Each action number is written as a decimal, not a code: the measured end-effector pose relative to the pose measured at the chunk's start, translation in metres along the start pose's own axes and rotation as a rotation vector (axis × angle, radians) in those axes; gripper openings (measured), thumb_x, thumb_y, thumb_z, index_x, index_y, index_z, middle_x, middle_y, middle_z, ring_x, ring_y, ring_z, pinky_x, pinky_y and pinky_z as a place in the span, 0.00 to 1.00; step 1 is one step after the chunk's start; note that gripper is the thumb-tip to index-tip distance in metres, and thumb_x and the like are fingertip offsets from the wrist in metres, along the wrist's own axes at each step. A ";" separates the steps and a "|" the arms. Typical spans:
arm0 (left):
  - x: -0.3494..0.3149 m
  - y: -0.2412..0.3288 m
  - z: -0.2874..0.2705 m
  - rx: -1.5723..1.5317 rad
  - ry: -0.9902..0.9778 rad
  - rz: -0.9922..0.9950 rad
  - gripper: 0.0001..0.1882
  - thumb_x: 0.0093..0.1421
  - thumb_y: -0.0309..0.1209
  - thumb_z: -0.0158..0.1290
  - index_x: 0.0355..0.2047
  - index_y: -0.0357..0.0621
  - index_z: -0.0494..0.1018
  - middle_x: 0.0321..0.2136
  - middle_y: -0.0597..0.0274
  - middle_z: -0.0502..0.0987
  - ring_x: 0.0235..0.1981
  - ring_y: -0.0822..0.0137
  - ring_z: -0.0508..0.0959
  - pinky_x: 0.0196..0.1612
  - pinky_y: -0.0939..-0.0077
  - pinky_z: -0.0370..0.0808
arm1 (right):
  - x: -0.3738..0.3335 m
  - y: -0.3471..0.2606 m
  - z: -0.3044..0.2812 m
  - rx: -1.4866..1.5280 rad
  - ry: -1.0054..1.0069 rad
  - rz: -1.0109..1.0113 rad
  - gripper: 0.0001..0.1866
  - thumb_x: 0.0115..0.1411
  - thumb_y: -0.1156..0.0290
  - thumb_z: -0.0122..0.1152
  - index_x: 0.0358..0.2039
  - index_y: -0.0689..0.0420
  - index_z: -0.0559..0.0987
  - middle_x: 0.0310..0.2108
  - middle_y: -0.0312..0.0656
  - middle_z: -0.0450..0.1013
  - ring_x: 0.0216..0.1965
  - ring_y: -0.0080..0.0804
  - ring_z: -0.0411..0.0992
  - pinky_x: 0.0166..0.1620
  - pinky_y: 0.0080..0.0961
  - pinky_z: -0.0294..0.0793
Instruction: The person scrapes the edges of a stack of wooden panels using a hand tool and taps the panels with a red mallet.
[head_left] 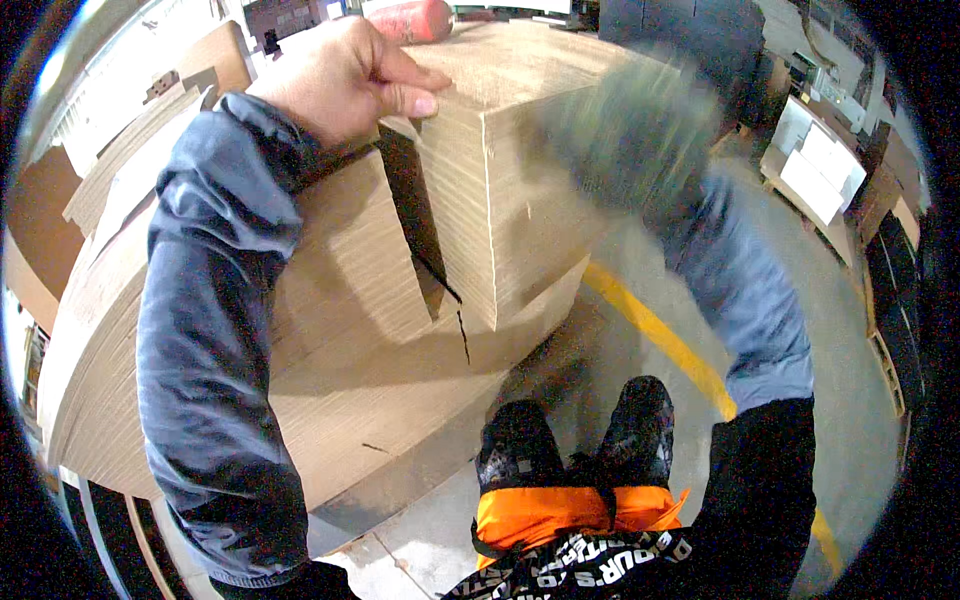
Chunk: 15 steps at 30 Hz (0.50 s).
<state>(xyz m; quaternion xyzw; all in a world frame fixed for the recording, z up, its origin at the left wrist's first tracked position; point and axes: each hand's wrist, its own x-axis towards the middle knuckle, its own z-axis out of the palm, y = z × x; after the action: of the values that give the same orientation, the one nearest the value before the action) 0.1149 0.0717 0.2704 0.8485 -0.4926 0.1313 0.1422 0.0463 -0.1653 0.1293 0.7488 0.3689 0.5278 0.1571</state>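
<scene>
My bare left hand (345,85) is over the near left end of a stack of flat brown cardboard sheets (455,195). Its thumb and forefinger are pinched together at the top edge. Whatever they grip, if anything, is too small to make out. My right hand (640,130), in a dark grey-green glove, is beside the right face of the same stack. Motion smears its fingers. A second cardboard stack (340,240) stands just left, with a dark gap between the two. Both rest on a wider cardboard pile (390,400) with black marks on it.
A red roll-shaped object (412,20) lies on top at the back. More cardboard stacks (120,160) rise at the left. A yellow floor line (660,335) runs past the pile's right side. White sheets on a pallet (815,170) stand at the far right. My shoes (640,425) are below.
</scene>
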 end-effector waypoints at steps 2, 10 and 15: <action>-0.007 -0.004 0.000 -0.006 0.000 -0.033 0.13 0.53 0.29 0.58 0.38 0.37 0.76 0.34 0.57 0.80 0.36 0.73 0.78 0.43 0.79 0.72 | -0.028 -0.046 0.023 0.194 -0.202 -0.079 0.08 0.51 0.65 0.51 0.31 0.50 0.76 0.21 0.41 0.70 0.16 0.36 0.66 0.21 0.35 0.67; -0.008 -0.002 -0.001 -0.101 0.003 -0.019 0.14 0.52 0.28 0.58 0.39 0.36 0.76 0.37 0.53 0.78 0.40 0.68 0.77 0.46 0.79 0.71 | 0.040 0.050 -0.011 0.025 0.235 -0.006 0.10 0.52 0.65 0.52 0.34 0.51 0.75 0.19 0.39 0.67 0.16 0.34 0.65 0.20 0.31 0.67; -0.016 -0.003 -0.001 -0.143 0.008 -0.033 0.14 0.52 0.29 0.58 0.39 0.35 0.76 0.37 0.52 0.78 0.41 0.67 0.77 0.47 0.77 0.71 | -0.003 0.001 0.024 0.110 -0.032 -0.101 0.11 0.52 0.65 0.53 0.36 0.51 0.75 0.19 0.38 0.65 0.15 0.32 0.64 0.20 0.29 0.67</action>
<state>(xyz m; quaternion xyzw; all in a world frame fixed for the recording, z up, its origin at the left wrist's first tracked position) 0.1093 0.0865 0.2651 0.8437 -0.4859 0.0966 0.2064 0.0679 -0.1651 0.1184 0.7452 0.4320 0.4859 0.1481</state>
